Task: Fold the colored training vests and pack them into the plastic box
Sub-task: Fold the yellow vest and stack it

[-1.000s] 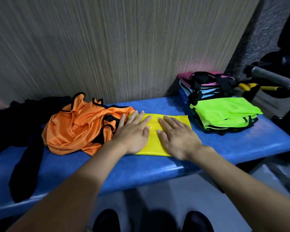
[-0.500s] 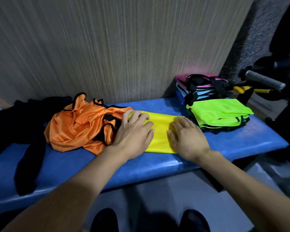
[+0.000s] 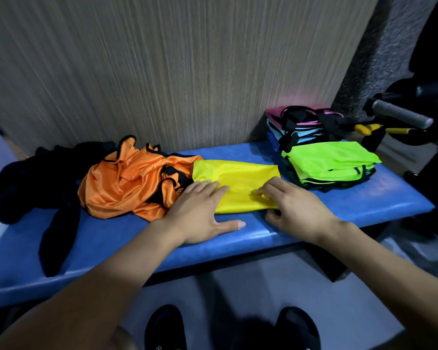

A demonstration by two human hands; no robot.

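The long blue padded tabletop (image 3: 314, 223) carries everything. On its left lies a crumpled orange mesh vest (image 3: 127, 183), beside it the folded yellow vest (image 3: 238, 180), then a stack of folded green, blue and pink vests (image 3: 324, 160) at right. The left hand (image 3: 200, 210) lies flat, fingers straight, on the yellow vest's left end; the right hand (image 3: 296, 208) pinches its near right corner. Thin, slippery cloth, likely to unfold: best gripped along the edges. No plastic box is visible.

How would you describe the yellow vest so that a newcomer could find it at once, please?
On the blue bench against the wood-grain wall, look at the middle. The yellow vest lies there folded flat between the crumpled orange vest and the green stack; it alone is plain yellow.
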